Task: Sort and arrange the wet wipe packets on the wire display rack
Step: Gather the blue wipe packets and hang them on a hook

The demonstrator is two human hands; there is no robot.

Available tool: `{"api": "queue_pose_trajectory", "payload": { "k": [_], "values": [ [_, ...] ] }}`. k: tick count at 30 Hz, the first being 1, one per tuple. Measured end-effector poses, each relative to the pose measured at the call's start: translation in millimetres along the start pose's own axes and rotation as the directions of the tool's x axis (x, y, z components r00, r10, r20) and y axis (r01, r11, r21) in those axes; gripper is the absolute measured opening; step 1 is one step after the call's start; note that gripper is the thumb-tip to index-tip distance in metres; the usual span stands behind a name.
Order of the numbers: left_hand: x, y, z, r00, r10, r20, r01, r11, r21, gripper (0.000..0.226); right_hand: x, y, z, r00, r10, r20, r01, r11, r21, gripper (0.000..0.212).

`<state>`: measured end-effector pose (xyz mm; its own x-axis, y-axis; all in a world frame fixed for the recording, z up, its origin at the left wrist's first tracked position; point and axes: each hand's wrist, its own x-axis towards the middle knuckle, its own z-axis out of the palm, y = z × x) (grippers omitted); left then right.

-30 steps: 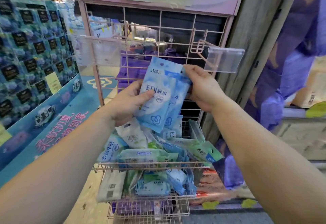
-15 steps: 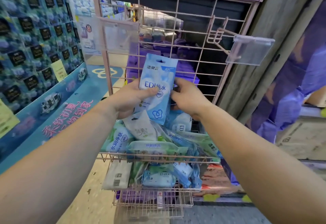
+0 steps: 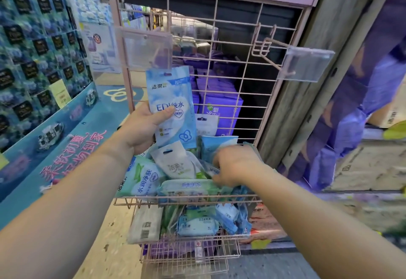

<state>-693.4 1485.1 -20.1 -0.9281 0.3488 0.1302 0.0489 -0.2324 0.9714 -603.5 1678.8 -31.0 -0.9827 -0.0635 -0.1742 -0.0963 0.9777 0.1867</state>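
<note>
My left hand (image 3: 140, 127) grips a light blue "EDI" wet wipe packet (image 3: 171, 103) and holds it upright in front of the pink wire rack (image 3: 252, 37). The packet's top reaches the left clear tag holder (image 3: 145, 48). My right hand (image 3: 237, 164) is down in the upper wire basket (image 3: 140, 199), blurred, with curled fingers among the packets. Whether it holds one is unclear. A white packet (image 3: 175, 164) and a green-and-white packet (image 3: 142, 177) lie in a loose pile there with several blue ones.
A bare hook with a clear tag holder (image 3: 305, 63) sticks out at the upper right of the rack. A lower basket (image 3: 186, 256) holds more packets. A blue product display (image 3: 44, 59) stands left; purple boxes (image 3: 222, 107) sit behind the grid.
My right hand let go of the blue packet and dropped into the basket pile. My left hand keeps the packet upright, and the view has moved closer to the rack.
</note>
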Motion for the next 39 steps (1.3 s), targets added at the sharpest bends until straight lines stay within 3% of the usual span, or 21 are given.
{"api": "queue_pose_trajectory", "payload": {
  "k": [3,6,7,10,13,18,24,27,30,32,35,37,39],
  "values": [
    [-1.0,4.4,1.1,1.000,-0.004,-0.031,0.003,1.000,-0.015,0.033,-1.3,8.9,-3.1,1.000,0.022,-0.007,-0.020,0.975,0.219,0.025],
    [-2.2,7.2,-3.4,0.998,-0.020,-0.053,0.017,0.999,-0.046,0.037,-5.7,27.4,-17.7,0.988,0.113,-0.107,-0.038,0.840,0.542,0.022],
    [-2.4,8.1,-5.0,0.998,-0.024,-0.058,0.021,0.999,-0.048,0.037,-7.0,34.3,-21.8,0.981,0.150,-0.126,-0.027,0.743,0.668,0.021],
    [-2.1,11.5,-7.7,0.997,-0.027,-0.072,0.023,0.998,-0.052,0.037,-9.2,50.5,-26.0,0.981,0.176,-0.083,0.027,0.301,0.953,0.009],
    [-2.3,9.8,-6.1,0.995,-0.050,-0.083,0.044,0.997,-0.071,0.043,-8.3,56.3,-26.9,0.990,0.132,-0.040,0.043,-0.020,0.999,0.007],
    [-4.4,10.4,3.5,0.997,-0.049,-0.059,0.046,0.997,-0.064,0.060,-5.1,54.2,-27.5,0.979,0.174,-0.108,0.142,-0.195,0.970,0.009],
    [-10.3,22.6,13.0,0.996,-0.063,0.057,0.071,0.986,-0.148,0.059,11.0,50.5,-27.6,0.924,0.313,-0.221,0.280,-0.158,0.947,0.007],
    [-11.6,27.0,26.5,0.986,-0.073,0.150,0.096,0.983,-0.155,0.060,21.3,30.7,-42.8,0.927,0.224,-0.300,0.341,-0.174,0.924,0.010],
    [-8.7,28.0,28.4,0.989,-0.026,0.145,0.053,0.980,-0.191,0.060,31.4,20.8,-59.8,0.930,0.108,-0.351,0.364,-0.141,0.921,0.018],
    [-6.6,26.5,22.1,0.996,0.010,0.086,0.007,0.980,-0.197,0.058,33.2,20.8,-64.5,0.938,0.044,-0.343,0.345,-0.023,0.938,0.024],
    [-9.0,26.6,8.5,1.000,0.027,-0.011,-0.028,0.986,-0.164,0.051,31.6,24.7,-61.7,0.949,0.044,-0.312,0.285,0.302,0.909,0.034],
    [-11.8,27.7,-3.3,0.999,0.038,-0.033,-0.042,0.993,-0.114,0.040,31.1,29.6,-51.0,0.941,0.110,-0.320,0.207,0.562,0.801,0.032],
    [-14.6,29.6,-14.0,0.997,0.052,-0.059,-0.055,0.997,-0.049,0.034,29.5,36.2,-35.0,0.955,0.116,-0.272,0.093,0.756,0.648,0.029]
  ]
}}
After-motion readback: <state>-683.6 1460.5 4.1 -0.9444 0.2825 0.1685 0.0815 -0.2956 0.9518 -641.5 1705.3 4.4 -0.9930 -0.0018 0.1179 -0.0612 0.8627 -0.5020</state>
